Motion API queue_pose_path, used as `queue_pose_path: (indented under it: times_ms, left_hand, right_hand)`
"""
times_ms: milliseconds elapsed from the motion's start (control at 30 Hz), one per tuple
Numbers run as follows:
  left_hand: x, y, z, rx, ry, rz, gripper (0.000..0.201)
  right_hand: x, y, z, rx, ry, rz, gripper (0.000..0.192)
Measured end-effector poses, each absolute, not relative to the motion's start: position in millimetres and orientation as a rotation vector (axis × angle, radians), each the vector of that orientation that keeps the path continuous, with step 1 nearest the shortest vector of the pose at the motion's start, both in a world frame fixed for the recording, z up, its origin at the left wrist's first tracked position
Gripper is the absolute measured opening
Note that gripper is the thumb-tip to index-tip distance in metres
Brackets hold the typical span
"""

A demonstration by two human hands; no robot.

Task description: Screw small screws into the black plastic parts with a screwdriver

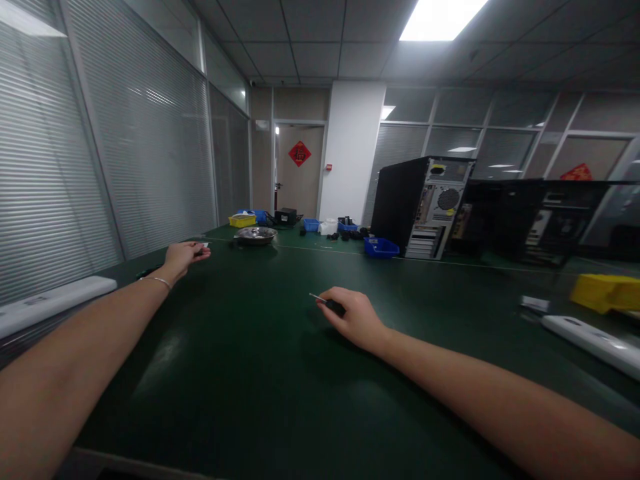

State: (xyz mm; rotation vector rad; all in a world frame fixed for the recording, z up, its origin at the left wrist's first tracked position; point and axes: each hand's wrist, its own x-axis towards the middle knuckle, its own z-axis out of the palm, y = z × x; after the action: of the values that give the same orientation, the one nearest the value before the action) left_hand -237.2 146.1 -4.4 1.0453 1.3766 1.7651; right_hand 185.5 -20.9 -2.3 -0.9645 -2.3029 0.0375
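Two bare arms stretch over a dark green desk (pixel 240 373). The right hand (pixel 354 318) is curled around a small black-handled screwdriver (pixel 327 303), tip pointing left. The left hand (pixel 184 257), far out to the left, pinches a small pale item (pixel 204 247) too tiny to identify.

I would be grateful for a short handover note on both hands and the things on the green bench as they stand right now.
Right hand: closed on a screwdriver, black handle in the fist, metal tip pointing left, resting on the green bench.
Left hand: stretched out far left, fingers pinching a small pale item, too small to identify.
Beyond: metal bowl, blue bin, open computer tower.
Done or left: nothing here shows.
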Motion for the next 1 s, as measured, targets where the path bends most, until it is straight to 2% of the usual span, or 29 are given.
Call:
queue_pose_path:
  times_ms: [200,333,500,700,833,1000]
  left_hand:
    - [-227.0,146.4,-4.9,1.167,1.419,1.710,0.013]
    - [-193.4,143.3,-1.8,1.337,1.363,1.574,0.015]
    - [-113.0,118.1,-1.9,1.565,1.168,1.244,0.026]
    - [-33.9,48.6,-0.4,2.012,0.869,0.745,0.044]
    - [-18.3,25.4,-2.3,2.075,0.733,0.737,0.036]
    - [-20.0,34.4,-10.5,2.069,0.777,0.884,0.032]
  right_hand:
    - [186.2,-18.5,-3.9,-0.960,-2.312,0.041,0.016]
    - [188.9,-12.7,-6.2,-1.004,-2.306,0.039,0.016]
    - [195.0,-1.9,-9.2,-1.105,-2.259,0.086,0.018]
    - [198.0,4.9,-11.4,-1.116,-2.137,0.174,0.028]
    - [197.3,3.7,-12.5,-1.025,-2.114,0.179,0.035]
    - [197.7,1.9,-12.7,-0.938,-2.169,0.139,0.031]
